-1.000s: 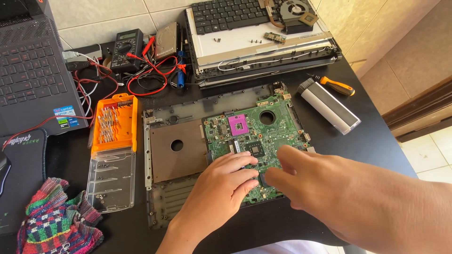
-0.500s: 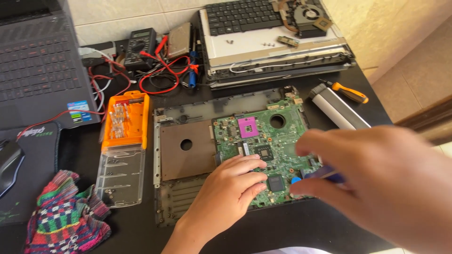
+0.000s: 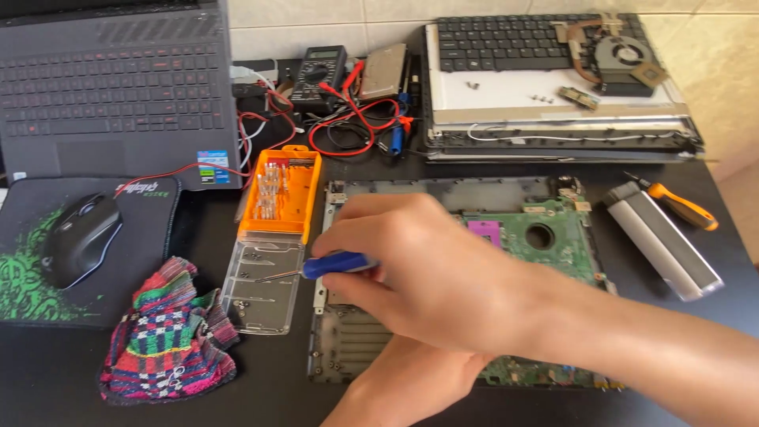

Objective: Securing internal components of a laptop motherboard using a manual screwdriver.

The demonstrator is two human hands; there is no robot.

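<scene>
A person's right hand (image 3: 427, 269) reaches leftward across a stripped laptop base (image 3: 395, 348) on a black surface (image 3: 269, 387), its grip clamped on a small blue-handled screwdriver (image 3: 336, 265). The tool lies nearly level, its thin metal tip pointing left over the clear lid (image 3: 261, 289) of an orange bit case (image 3: 283, 190), which lies open just beside the base. The left hand (image 3: 395, 387) sits beneath the right, resting on the near edge of the base; whether its fingers are apart or together cannot be told, as the right hand covers them.

A green circuit board (image 3: 553, 241) sits in the right half of the base, partly hidden by the right forearm. To its right lie a long silver battery (image 3: 664, 249) and, touching its far end, an orange-handled screwdriver (image 3: 680, 207).

At the back of the surface stands a dismantled laptop lid and keyboard (image 3: 538, 71) carrying a cooling fan (image 3: 621, 59) and loose screws. A multimeter (image 3: 320, 71) with tangled red leads (image 3: 348, 130) lies between it and a dark laptop (image 3: 118, 87) at far left. In front of that laptop a black mouse (image 3: 79, 237) rests on a black and green mat (image 3: 24, 277), with a striped cloth (image 3: 166, 332) crumpled near the front edge.
</scene>
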